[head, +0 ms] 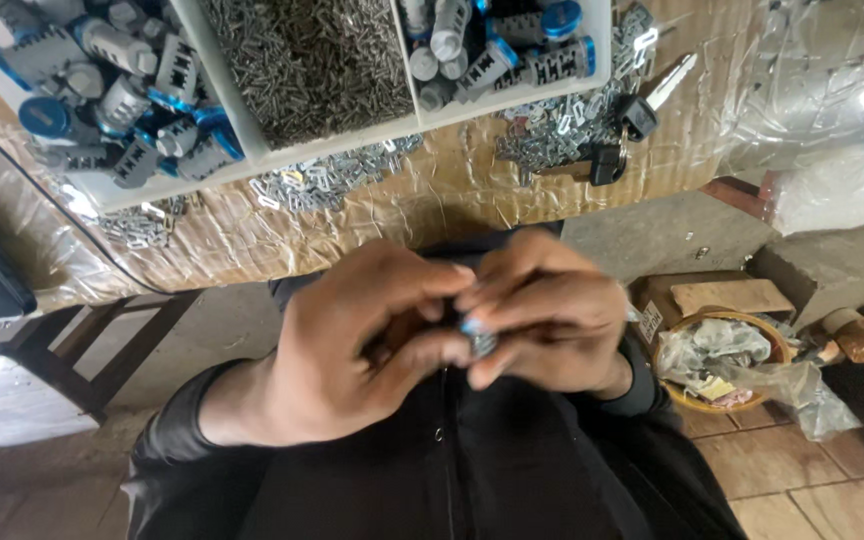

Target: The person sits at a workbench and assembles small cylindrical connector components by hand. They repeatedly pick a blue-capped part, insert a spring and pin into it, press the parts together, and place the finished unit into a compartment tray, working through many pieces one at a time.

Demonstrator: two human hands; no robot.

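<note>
My left hand (352,345) and my right hand (552,315) meet close to my chest, fingers pinched together around a small silver and blue lock cylinder (479,338). Only a sliver of the cylinder shows between the fingertips; the rest is hidden by my fingers. Both arms wear black sleeves. Above the hands stands a white divided tray (252,140) on a foil-covered table edge. Its left and right compartments hold several grey cylinders with blue caps (122,90), and its middle compartment is full of small metal pins (312,60).
Loose metal clips (322,180) and a heap of keys with black heads (612,130) lie on the table beside the tray. On the tiled floor to the right sit a round basket of plastic wrappers (722,360) and a cardboard box (722,298). A wooden stool frame (102,340) stands on the left.
</note>
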